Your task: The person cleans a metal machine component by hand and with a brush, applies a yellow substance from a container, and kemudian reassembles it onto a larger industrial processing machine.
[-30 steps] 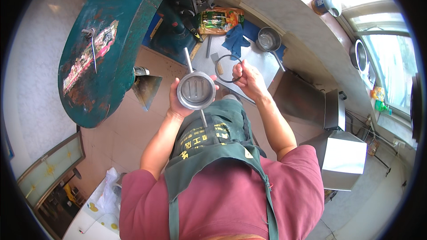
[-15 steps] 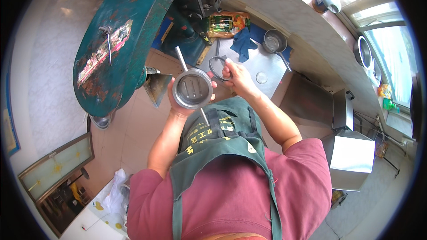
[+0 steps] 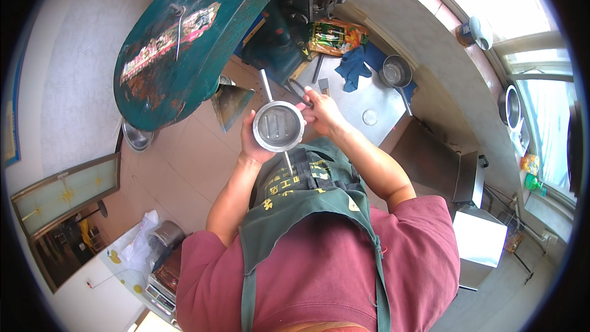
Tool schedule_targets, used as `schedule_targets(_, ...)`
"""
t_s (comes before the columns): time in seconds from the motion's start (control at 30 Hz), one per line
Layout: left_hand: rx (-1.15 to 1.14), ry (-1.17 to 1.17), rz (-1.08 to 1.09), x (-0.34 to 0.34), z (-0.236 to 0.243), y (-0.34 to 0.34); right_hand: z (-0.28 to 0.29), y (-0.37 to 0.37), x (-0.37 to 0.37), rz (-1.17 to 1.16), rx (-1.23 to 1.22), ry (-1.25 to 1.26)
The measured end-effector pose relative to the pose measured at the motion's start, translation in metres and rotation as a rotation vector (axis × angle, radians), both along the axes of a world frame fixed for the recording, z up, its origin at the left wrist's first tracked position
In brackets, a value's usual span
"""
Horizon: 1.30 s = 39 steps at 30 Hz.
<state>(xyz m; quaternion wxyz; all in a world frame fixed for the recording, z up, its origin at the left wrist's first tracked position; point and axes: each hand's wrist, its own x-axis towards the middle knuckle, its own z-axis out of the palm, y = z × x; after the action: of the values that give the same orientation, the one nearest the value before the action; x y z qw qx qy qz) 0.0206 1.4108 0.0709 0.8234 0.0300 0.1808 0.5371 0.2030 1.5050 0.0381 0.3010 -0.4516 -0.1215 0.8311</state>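
My left hand is wrapped round a round metal cup with a thick rim, long slots in its bottom and a rod-like handle on opposite sides. The cup's open side faces up toward me, in front of my apron. Just to its right, my right hand pinches a dark ring between thumb and fingers. The ring is tilted, close beside the cup's upper right edge. Some right-hand fingers are partly hidden behind the ring and next to the cup.
A rusty teal machine cover looms at the upper left, with a metal chute below it. Ahead is a metal worktop bearing a blue cloth, a saucepan, an orange packet and a small clear disc.
The ring has turned from nearly face-on to a steeper tilt, and my right hand has come closer to the cup. The whole view has shifted slightly; my left hand still holds the cup.
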Motion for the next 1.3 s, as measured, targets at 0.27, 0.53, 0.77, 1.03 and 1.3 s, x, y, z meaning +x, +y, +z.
schedule_targets(0.27,0.051,-0.024,0.136,-0.028,0.0,-0.037,0.008,0.008,0.012,0.493,0.698,-0.626)
schedule_targets(0.53,0.122,-0.058,0.217,-0.053,-0.007,-0.067,0.024,-0.031,0.011,0.81,0.888,-0.737)
schedule_targets(0.77,0.04,0.008,0.219,-0.059,-0.006,-0.072,0.104,-0.087,0.011,0.689,1.385,-0.5)
schedule_targets(1.03,0.045,0.095,0.081,-0.034,0.008,-0.047,0.121,-0.1,-0.02,0.65,1.723,-0.74)
schedule_targets(1.3,0.171,-0.135,-0.042,-0.008,0.013,-0.015,0.117,-0.105,0.021,0.356,1.742,-0.723)
